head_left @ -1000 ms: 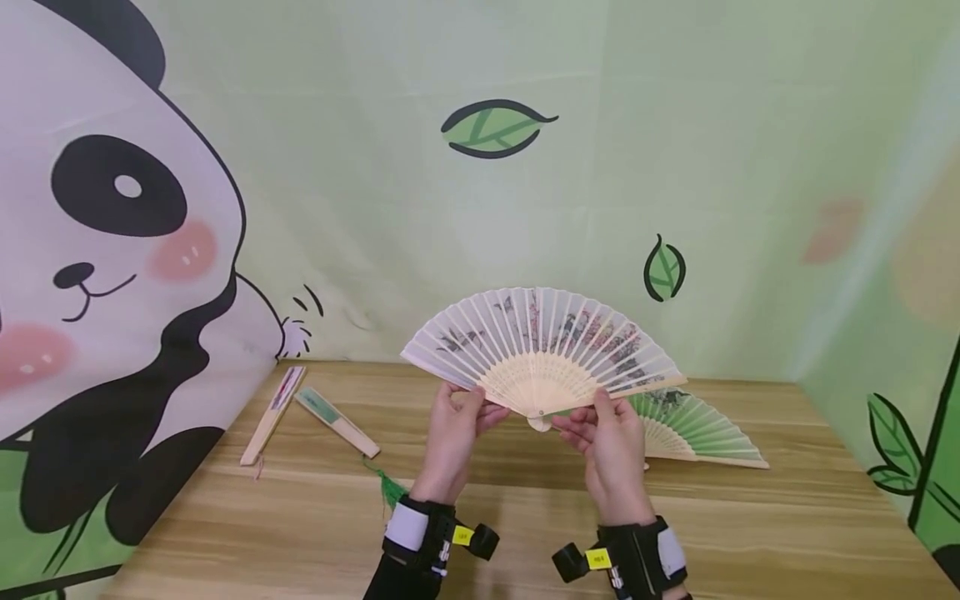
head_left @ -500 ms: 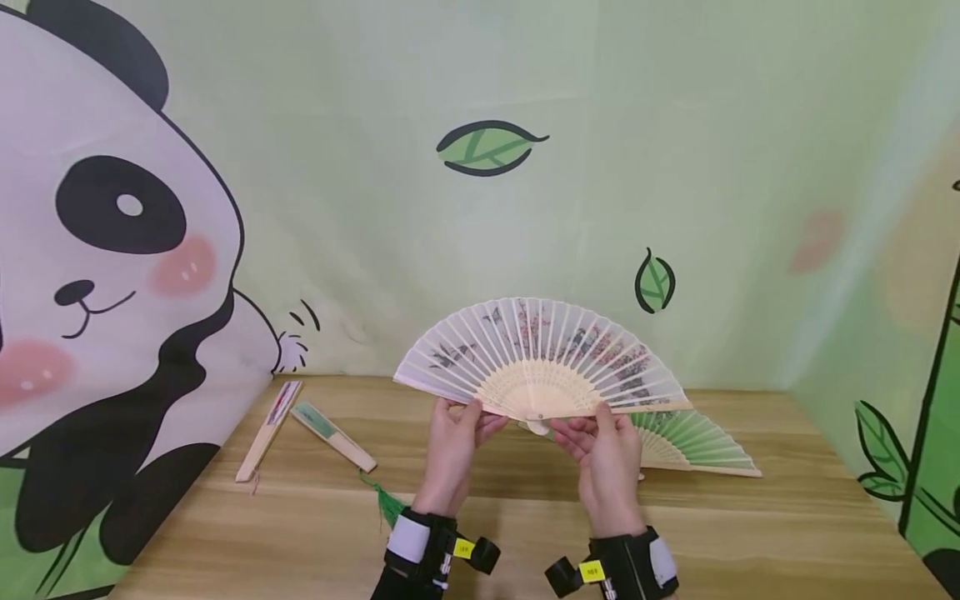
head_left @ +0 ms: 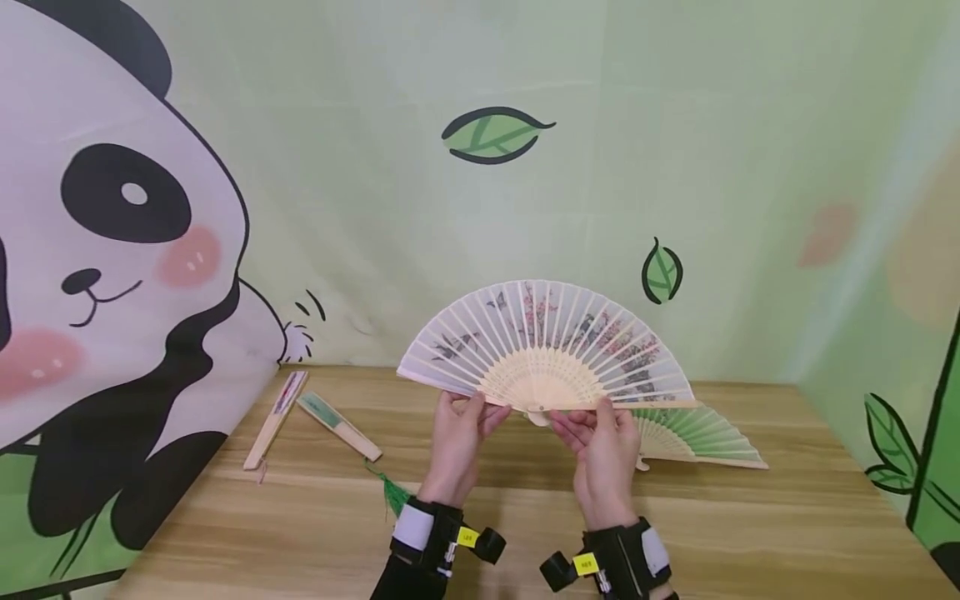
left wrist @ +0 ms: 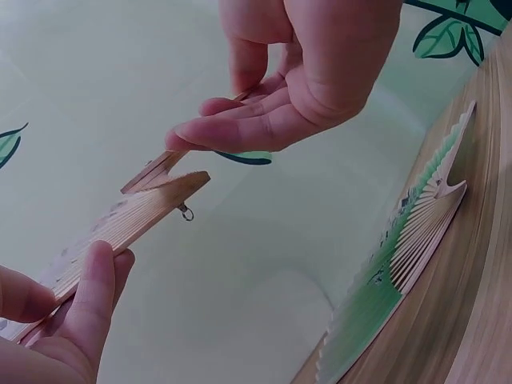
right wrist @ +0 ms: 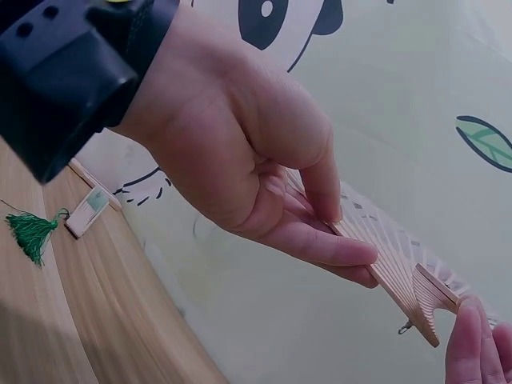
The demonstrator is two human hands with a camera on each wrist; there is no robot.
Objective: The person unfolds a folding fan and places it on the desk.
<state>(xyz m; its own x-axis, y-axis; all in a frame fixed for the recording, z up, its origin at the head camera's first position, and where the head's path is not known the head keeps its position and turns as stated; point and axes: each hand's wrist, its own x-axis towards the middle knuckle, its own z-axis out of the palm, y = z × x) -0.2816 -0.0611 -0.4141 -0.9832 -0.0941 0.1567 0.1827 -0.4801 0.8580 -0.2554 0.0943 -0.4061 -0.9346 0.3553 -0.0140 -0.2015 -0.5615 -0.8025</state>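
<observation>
A white folding fan (head_left: 542, 375) with pale wooden ribs and printed dark and pink flowers is spread wide above the table. My left hand (head_left: 457, 446) pinches its left outer rib between thumb and fingers. On the other side, the right hand (head_left: 606, 467) pinches the right outer rib, thumb in front and fingers behind. Both hands hold the fan near its pivot, where a small metal ring (left wrist: 187, 213) shows in the left wrist view. Behind and to the right, partly hidden, a spread green folding fan (head_left: 701, 433) stands on the table.
Two folded fans lie at the table's left: one with white and purple cloth (head_left: 276, 421), one with green cloth (head_left: 341, 427) and a green tassel (head_left: 395, 493) near my left wrist. A backdrop (head_left: 375, 208) with a panda and leaves rises behind the wooden table (head_left: 510, 517).
The white fan's right outer edge has swung down with my right hand, so the fan is spread wider and its lower edge lies more level. The head view has shifted slightly.
</observation>
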